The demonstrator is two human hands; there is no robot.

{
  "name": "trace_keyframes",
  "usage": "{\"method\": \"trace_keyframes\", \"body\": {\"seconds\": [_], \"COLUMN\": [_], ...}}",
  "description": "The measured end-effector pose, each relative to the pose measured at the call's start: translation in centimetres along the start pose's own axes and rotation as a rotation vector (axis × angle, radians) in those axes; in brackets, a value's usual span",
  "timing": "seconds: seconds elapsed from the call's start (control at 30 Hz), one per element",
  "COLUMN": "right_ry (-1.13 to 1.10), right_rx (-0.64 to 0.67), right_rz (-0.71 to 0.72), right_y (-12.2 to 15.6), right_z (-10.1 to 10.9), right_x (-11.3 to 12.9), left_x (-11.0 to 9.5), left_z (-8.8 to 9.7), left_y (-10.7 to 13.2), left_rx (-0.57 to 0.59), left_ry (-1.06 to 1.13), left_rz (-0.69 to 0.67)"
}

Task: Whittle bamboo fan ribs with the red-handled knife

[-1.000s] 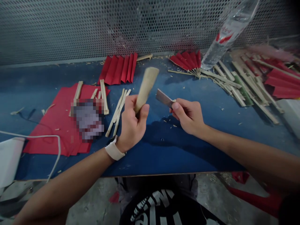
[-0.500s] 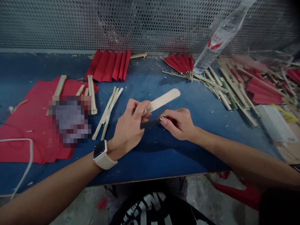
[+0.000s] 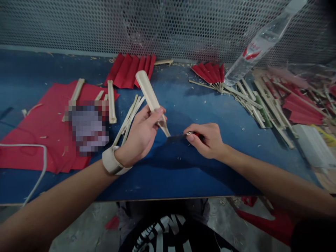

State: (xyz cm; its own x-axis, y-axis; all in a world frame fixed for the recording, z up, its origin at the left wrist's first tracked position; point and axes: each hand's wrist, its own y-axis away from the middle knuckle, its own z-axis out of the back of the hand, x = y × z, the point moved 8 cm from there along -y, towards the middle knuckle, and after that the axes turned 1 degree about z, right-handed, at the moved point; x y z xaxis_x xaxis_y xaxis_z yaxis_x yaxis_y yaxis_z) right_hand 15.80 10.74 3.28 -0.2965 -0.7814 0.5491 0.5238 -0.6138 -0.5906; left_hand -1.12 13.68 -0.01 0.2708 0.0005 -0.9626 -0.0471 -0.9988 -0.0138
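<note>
Strip [image 3: 148, 91], just one, in left hand [image 3: 141, 141]; one blade [image 3: 176, 138] in right hand [image 3: 206, 141].

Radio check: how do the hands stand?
Left hand gripping pale wooden piece, narrow end near blade. Right hand holding blade. Loose sticks beside left hand.

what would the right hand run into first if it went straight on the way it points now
Leading with the knife blade, the right hand would probably meet the narrow lower end of the bamboo piece in the left hand; blade and bamboo look close or touching, depth is unclear.
</note>
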Motion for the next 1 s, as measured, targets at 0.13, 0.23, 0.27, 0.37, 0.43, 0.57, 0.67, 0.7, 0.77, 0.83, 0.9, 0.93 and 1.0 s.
{"method": "trace_keyframes", "body": {"seconds": [0.13, 0.23, 0.27, 0.37, 0.43, 0.57, 0.67, 0.7, 0.77, 0.83, 0.9, 0.93, 1.0], "right_ry": [0.008, 0.003, 0.000, -0.003, -0.002, -0.008, -0.005, -0.003, -0.001, -0.007, -0.012, -0.011, -0.002], "right_rx": [0.038, 0.032, 0.025, 0.009, 0.014, 0.028, 0.029, 0.029, 0.030, 0.026, 0.014, 0.008, -0.013], "right_rz": [0.024, 0.034, 0.035, 0.035, 0.032, 0.028, 0.029, 0.027, 0.018, 0.010, 0.000, -0.009, -0.029], "right_y": [0.1, 0.0, 0.0, 0.0, 0.0, 0.1, 0.1, 0.1, 0.1, 0.1, 0.2, 0.2, 0.2], "right_z": [-0.4, -0.3, -0.2, -0.1, -0.1, -0.3, -0.3, -0.3, -0.3, -0.2, -0.1, 0.0, 0.2], "right_x": [0.0, 0.1, 0.1, 0.1, 0.1, 0.0, -0.1, -0.1, -0.2, -0.2, -0.2, -0.2, -0.2], "left_x": [-0.8, -1.2, -1.1, -0.6, -0.1, 0.3, -0.1, -0.2, -0.3, -0.5, -1.2, -1.8, -2.9], "left_z": [-0.4, 0.1, 0.2, 0.5, 0.5, 0.6, 0.4, 0.3, 0.1, 0.3, 0.7, 0.8, 0.2], "left_y": [-0.2, -0.2, -0.3, -0.5, -0.6, -0.4, -0.2, -0.1, -0.1, -0.1, -0.3, -0.3, 0.0], "left_rx": [0.024, -0.058, -0.085, -0.110, -0.106, -0.131, -0.135, -0.131, -0.114, -0.086, -0.051, -0.028, 0.037], "left_ry": [0.060, 0.148, 0.174, 0.242, 0.277, 0.276, 0.264, 0.257, 0.214, 0.112, -0.096, -0.248, -0.634], "left_rz": [0.057, 0.080, 0.092, 0.139, 0.167, 0.215, 0.219, 0.215, 0.202, 0.141, -0.009, -0.120, -0.359]}}
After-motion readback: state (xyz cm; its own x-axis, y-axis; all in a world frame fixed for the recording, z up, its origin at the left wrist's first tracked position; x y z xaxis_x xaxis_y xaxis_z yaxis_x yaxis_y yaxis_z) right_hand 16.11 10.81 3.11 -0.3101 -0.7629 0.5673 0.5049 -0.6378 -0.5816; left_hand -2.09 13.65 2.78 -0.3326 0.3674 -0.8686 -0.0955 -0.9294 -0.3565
